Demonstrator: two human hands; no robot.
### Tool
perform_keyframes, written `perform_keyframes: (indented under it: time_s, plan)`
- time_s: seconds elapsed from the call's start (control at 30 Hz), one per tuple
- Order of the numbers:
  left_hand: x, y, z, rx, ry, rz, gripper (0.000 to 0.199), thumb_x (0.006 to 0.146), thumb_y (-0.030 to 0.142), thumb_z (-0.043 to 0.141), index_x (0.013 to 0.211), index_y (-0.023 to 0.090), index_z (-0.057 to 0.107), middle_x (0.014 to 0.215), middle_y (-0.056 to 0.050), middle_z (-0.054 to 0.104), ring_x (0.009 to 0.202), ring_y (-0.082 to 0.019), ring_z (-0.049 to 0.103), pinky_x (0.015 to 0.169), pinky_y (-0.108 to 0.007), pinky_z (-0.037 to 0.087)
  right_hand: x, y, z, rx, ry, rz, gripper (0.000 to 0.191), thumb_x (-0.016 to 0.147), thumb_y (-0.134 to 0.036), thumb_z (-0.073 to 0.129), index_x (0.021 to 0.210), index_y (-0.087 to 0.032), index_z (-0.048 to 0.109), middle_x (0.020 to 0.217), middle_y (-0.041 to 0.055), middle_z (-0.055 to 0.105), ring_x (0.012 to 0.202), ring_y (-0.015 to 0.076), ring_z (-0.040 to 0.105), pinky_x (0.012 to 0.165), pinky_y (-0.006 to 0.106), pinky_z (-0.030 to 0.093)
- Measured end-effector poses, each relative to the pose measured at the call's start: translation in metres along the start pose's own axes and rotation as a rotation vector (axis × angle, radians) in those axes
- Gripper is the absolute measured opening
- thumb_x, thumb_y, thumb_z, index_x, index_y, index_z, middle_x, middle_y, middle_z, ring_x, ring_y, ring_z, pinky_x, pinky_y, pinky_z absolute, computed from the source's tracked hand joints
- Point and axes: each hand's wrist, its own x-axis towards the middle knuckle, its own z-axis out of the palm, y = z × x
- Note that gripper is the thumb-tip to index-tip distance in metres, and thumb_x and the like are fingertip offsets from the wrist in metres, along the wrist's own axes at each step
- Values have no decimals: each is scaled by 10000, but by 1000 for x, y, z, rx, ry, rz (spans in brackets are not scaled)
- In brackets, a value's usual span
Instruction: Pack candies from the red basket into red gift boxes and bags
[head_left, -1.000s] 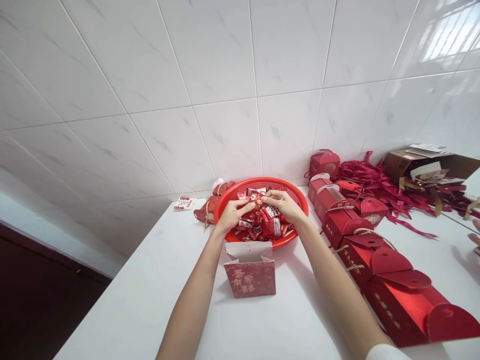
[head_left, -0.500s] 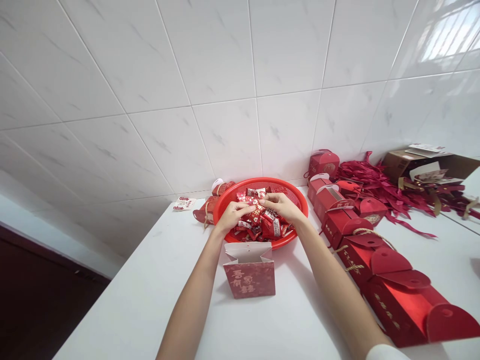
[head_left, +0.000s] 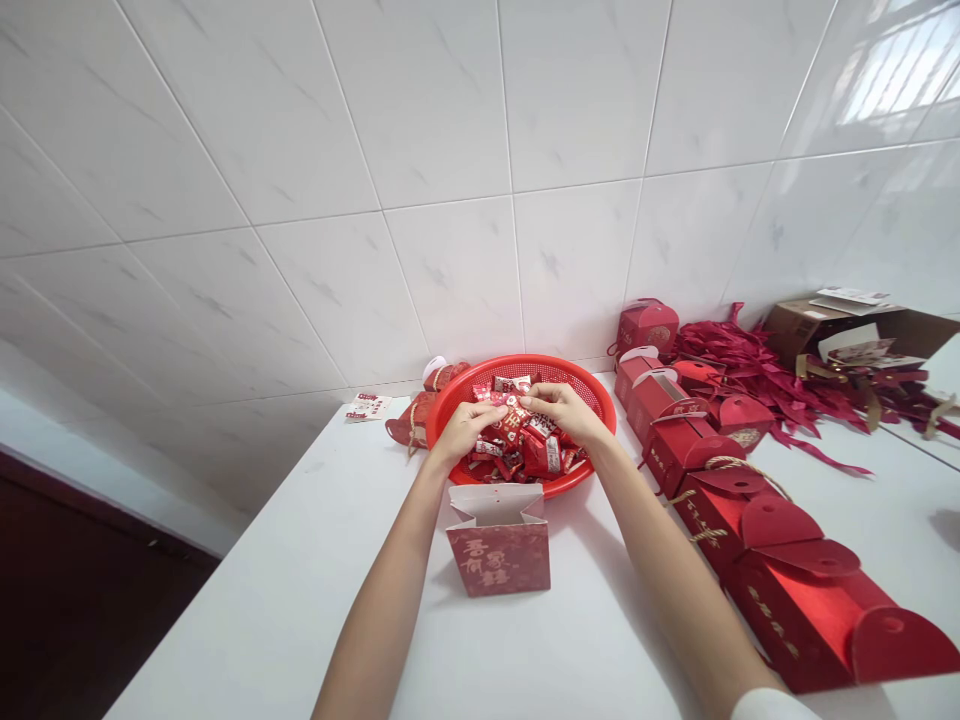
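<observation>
Both hands are over a red plastic basket (head_left: 592, 475) that holds several wrapped candies (head_left: 541, 452). Between them is a red patterned candy packet (head_left: 511, 424), with my left hand (head_left: 466, 428) pinching its left side. My right hand (head_left: 564, 410) has thumb and finger closed on the packet's upper right edge. In front of the basket, between my forearms, a dark red paper gift box (head_left: 499, 558) stands upright with its top open and gold-pink lettering on the front.
To the right runs a row of red gift boxes (head_left: 780, 600). Behind it lie a heap of crimson ribbons (head_left: 731, 360) and a cardboard box (head_left: 795, 335). Red pouches (head_left: 412, 420) and a printed card (head_left: 367, 407) lie left of the basket. A tiled wall (head_left: 457, 270) backs the white table (head_left: 300, 600).
My hands stay over the basket and shift only very slightly. The packet between them has turned a little, its patterned face showing more. The gift box stands where it was.
</observation>
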Motion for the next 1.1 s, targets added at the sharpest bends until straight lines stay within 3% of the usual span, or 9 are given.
perform_keyframes:
  time_s: [0.27,0.73,0.93,1.1]
  plan:
    - [-3,-2,1,55,-40,-42,498,732,631,706,741,133,717,709,-37,670,672,-166,562,632,-283,448,2,-1,1,20,131,-8,443,656,-604,736,652,-188,585,648,-29,519,639,125,416,635,272,340]
    - [-1,-6,-1,74,-14,14,488,727,622,714,723,135,736,743,-50,714,719,-200,614,720,-328,509,0,-3,1,11,151,19,380,690,-557,719,678,-199,595,645,-28,511,642,136,430,610,272,370]
    - [-1,-9,-1,60,-3,-41,468,722,590,733,759,124,750,757,-55,724,713,-198,625,681,-307,495,1,-2,1,-5,162,13,399,680,-566,720,650,-196,577,646,-24,512,638,132,426,591,268,364]
    - [1,-11,-2,34,147,3,354,732,417,722,951,143,768,985,-82,759,951,-254,668,896,-376,510,3,5,0,-2,251,35,404,668,-578,710,653,-201,565,639,-17,521,605,132,428,530,262,337]
